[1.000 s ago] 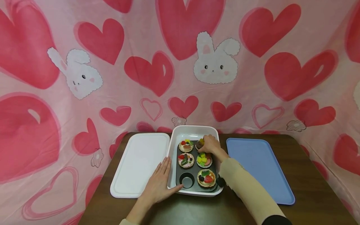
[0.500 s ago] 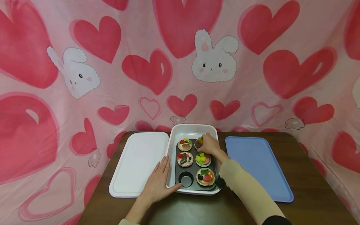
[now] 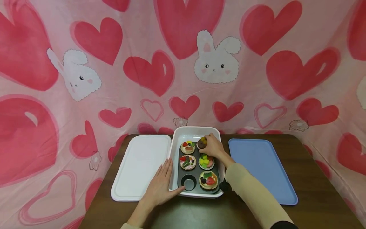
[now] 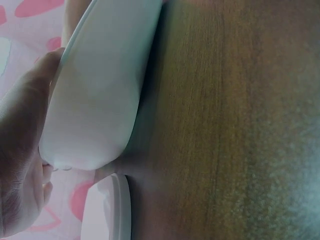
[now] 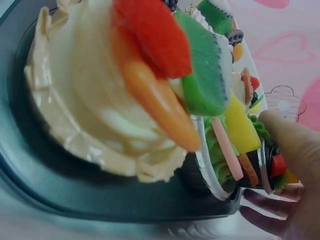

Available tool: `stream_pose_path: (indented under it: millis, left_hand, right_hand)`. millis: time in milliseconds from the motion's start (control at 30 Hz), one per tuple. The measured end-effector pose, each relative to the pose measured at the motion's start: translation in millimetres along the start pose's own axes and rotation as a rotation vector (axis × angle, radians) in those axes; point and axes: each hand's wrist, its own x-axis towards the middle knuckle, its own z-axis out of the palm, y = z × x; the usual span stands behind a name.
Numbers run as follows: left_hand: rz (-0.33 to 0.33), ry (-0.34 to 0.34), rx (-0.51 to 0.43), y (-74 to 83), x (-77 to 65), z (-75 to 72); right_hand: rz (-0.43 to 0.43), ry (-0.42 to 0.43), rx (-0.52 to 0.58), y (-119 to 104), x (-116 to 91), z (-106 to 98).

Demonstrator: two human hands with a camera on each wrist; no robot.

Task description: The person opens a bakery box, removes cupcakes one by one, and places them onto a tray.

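In the head view my right hand (image 3: 213, 147) grips a tart with a dark brown top and yellow pieces (image 3: 202, 143), at the back right of a dark muffin tin (image 3: 199, 187). The right wrist view shows the fingers round its silvery cup, partly hidden. The tin lies inside a white tub (image 3: 183, 135). Several other fruit-topped tarts sit in its wells, among them a strawberry tart (image 3: 208, 180) at the front right. The front left well (image 3: 188, 182) holds nothing. My left hand (image 3: 160, 184) rests on the tub's left front rim, fingers straight, thumb spread over the front edge.
A white tray (image 3: 140, 168) lies left of the tub, partly under my left forearm's side. A blue tray (image 3: 261, 168) lies to the right, behind my right sleeve (image 3: 248, 187). Everything stands on a brown wooden table (image 3: 306, 178) before a pink heart-patterned cloth (image 3: 148, 25).
The brown-topped tart has risen and tilted slightly in my right hand, showing more of its top. My left hand keeps its place on the tub. The head view has shifted a little.
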Motion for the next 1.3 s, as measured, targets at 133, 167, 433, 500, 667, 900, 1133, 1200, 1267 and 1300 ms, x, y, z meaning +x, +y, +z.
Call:
stream_pose_path:
  millis: [133, 167, 433, 500, 667, 900, 1133, 1200, 1267, 1300]
  left_hand:
    - [-0.001, -0.006, -0.009, -0.5, -0.5, 0.0]
    - [0.0, -0.003, -0.008, -0.7, -0.7, 0.2]
    - [-0.007, -0.001, -0.018, -2.2, -1.3, 0.4]
    - [-0.008, -0.007, -0.018, -2.3, -1.2, 0.5]
    - [-0.009, -0.015, -0.02, -1.9, -0.7, 0.8]
    - [-0.017, -0.027, -0.041, -0.5, -0.1, 0.2]
    - [-0.012, -0.023, -0.05, 0.4, 0.0, -1.3]
    - [-0.009, -0.017, -0.052, 0.4, -0.2, -1.2]
    - [-0.005, -0.011, -0.05, 0.5, -0.6, -1.0]
    - [-0.004, -0.01, -0.048, 0.5, -0.8, -0.9]
  right_hand:
    - [-0.01, 0.007, 0.085, -1, 1, -3]
    - [-0.017, 0.011, 0.112, -1, 1, -4]
    - [-0.081, 0.047, 0.264, 4, 2, -7]
    - [-0.087, 0.052, 0.276, 6, 2, -7]
    - [-0.117, 0.025, 0.37, 10, 3, -8]
    - [-0.055, -0.074, 0.613, 10, -1, -17]
    - [0.025, -0.099, 0.695, 8, -7, -23]
    - [0.032, -0.106, 0.714, 8, -8, -25]
    - [0.037, -0.11, 0.727, 9, -9, -26]
    - [0.04, -0.113, 0.733, 9, -9, -27]
